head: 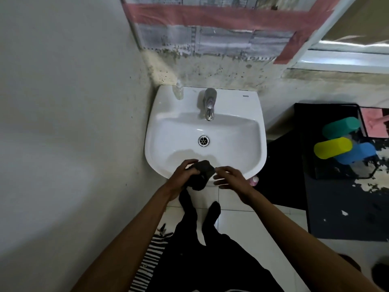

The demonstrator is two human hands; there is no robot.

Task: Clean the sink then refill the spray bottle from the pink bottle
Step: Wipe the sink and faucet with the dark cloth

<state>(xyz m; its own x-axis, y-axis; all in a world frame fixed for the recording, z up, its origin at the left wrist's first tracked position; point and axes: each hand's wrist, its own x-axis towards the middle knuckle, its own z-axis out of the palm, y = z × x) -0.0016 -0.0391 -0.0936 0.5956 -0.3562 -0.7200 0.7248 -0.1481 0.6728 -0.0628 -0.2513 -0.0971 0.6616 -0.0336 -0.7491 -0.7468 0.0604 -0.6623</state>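
**Still at the wiping stage, with both bottles sitting in awkward spots**

Right now the left hand (185, 175) is gripping a dark cloth (203, 172) over the front rim of the sink (252, 131), fingers curled round it, while the right hand (229, 179) is hovering just beside the cloth with fingers loosely spread, holding nothing. The basin is looking dry, so the cleaning is probably only starting.

The clear spray bottle (179, 91) is standing on the back left corner of the sink ledge, near the tap (209, 104). A broad wipe along that ledge could be knocking it into the basin or off the edge. The pink bottle (254, 180) is mostly hiding below the front rim, behind the right hand; a knee or elbow could be tipping it unnoticed. Whether its cap is on, I cannot tell. The cloth's hanging tail may also be dragging across the rim.
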